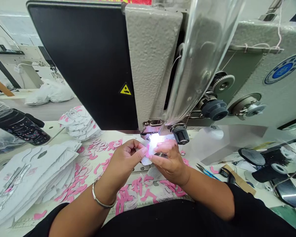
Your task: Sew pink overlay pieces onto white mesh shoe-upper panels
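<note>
Only a white mesh patch [153, 148]

Black short-sleeved top [162, 220], plain dark fabric, thin silver bangle [101, 204] on the left wrist [106, 184]

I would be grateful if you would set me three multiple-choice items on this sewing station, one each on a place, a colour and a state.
1. Where is the bangle?
A. Left wrist
B. Right wrist
C. Right forearm

2. What colour are the bright cut shapes?
A. Blue
B. Green
C. Pink

3. How is the white piece held?
A. Lying untouched
B. Pinched between the left hand and right hand
C. Under one hand alone

1: A, it circles the arm just behind the left hand.
2: C, pink pieces lie scattered around the hands.
3: B, both hands meet on its edges.
</note>
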`<state>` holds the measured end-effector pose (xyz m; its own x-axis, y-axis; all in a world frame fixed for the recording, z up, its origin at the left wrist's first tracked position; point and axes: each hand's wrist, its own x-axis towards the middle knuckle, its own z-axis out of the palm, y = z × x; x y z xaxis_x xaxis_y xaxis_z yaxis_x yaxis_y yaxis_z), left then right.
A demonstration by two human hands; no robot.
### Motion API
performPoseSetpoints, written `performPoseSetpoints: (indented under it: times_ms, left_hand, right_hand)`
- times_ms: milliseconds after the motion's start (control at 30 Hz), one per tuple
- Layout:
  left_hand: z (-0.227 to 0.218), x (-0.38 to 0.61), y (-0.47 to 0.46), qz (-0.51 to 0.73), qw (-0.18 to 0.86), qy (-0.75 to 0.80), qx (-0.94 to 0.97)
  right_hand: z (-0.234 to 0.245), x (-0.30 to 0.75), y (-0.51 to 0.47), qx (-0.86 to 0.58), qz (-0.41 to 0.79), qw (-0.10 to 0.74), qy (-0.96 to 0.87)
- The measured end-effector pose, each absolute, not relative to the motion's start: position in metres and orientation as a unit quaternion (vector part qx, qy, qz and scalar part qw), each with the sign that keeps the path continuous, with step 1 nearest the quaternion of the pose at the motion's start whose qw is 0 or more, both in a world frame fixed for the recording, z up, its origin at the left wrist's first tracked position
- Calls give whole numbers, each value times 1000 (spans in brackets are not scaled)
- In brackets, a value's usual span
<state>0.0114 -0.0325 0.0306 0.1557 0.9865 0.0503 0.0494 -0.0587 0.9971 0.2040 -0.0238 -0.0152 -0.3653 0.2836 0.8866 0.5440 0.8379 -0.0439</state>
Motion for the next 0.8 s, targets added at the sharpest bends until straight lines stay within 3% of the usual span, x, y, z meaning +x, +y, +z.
performPoseSetpoints:
  times_ms: [367,633,800]
  left_hand:
    - [34,15,-32,426,433,522,598]
    - [42,19,-34,477,590,423,495]
    - [50,25,-32,472,613,430,464]
  right_hand:
    - [-12,202,-24,-253,-130,513,-810]
    - [-12,204,-24,-255,-118,511,-812]
    - [-9,207,-22,-255,-101,512,-814]
